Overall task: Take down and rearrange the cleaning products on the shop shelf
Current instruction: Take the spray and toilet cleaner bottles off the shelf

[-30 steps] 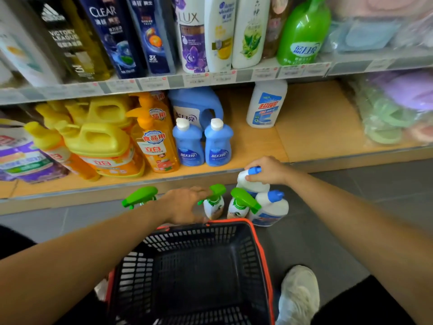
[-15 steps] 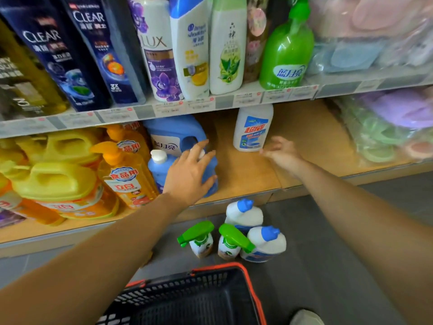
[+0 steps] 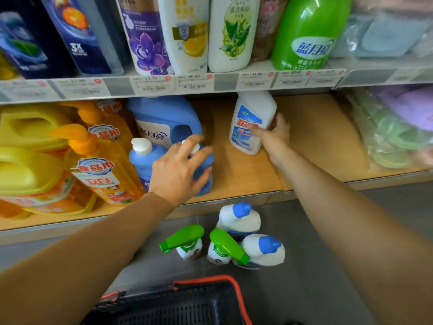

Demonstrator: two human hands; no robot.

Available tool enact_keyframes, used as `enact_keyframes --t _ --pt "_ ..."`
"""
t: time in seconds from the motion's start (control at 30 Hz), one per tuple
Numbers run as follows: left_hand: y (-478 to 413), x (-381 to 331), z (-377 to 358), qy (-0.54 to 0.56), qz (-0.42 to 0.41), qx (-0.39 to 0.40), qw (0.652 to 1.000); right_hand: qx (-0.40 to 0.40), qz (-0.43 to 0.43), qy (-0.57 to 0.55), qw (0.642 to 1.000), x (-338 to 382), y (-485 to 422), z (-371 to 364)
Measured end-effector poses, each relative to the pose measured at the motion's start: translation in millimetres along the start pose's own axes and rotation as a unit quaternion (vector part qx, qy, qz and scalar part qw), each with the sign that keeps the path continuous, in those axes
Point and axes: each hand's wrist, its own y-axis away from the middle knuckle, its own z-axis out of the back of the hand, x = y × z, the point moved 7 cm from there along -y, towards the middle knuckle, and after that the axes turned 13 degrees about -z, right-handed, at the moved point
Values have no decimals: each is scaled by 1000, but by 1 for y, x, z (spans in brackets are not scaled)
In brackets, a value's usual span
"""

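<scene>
Your right hand (image 3: 274, 134) grips the white bottle (image 3: 251, 118) well back on the lower shelf (image 3: 316, 137), thumb across the label and fingers wrapped behind; whether its base has left the board you cannot tell. To the right of that bottle the wood lies bare as far as the bags (image 3: 398, 127), and bare wood also runs from it forward to the shelf's metal front edge. The upper shelf (image 3: 210, 83) hangs close above the bottle's top. Your left hand (image 3: 180, 170) is spread, fingers straight, over the cap and shoulder of a blue bottle (image 3: 206, 181) near the front edge, not curled round it. That bottle is hemmed in: a twin (image 3: 143, 160) just beside it on the left, a blue jug (image 3: 164, 118) right behind, then an orange bottle (image 3: 103, 165) and yellow jugs (image 3: 30, 165) packed further left. Its right side is free. On the grey floor (image 3: 328, 254) below the edge stand two green sprays (image 3: 187, 242) and two blue-capped bottles (image 3: 264, 249), bunched together. A black basket (image 3: 187, 301) with an orange rim sits nearest you, between your arms.
</scene>
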Motion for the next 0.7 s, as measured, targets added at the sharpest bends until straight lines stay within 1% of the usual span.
enact_keyframes --t 0.03,0.17,0.27,0.37,0.47,0.53,0.63,0.7 --pt "0 -1 0 0 -1 0 1000 0 6 12 1000 -3 4 -2" --pt "-1 1 -1 8 -1 5 1000 36 25 -11 999 -12 26 -10" --pt "-2 2 -1 11 -4 13 1000 63 47 16 997 -19 42 -8" --pt "-2 1 1 20 6 27 999 91 44 47 994 -22 57 -3" --pt "-3 -1 5 35 30 58 997 113 34 67 991 -24 75 6" --pt "-6 -1 6 59 36 103 992 125 40 88 987 -21 87 17" --pt "-15 4 13 75 40 182 980 146 72 169 972 -4 106 36" --pt "-22 3 30 71 34 182 980 163 88 222 957 10 119 50"
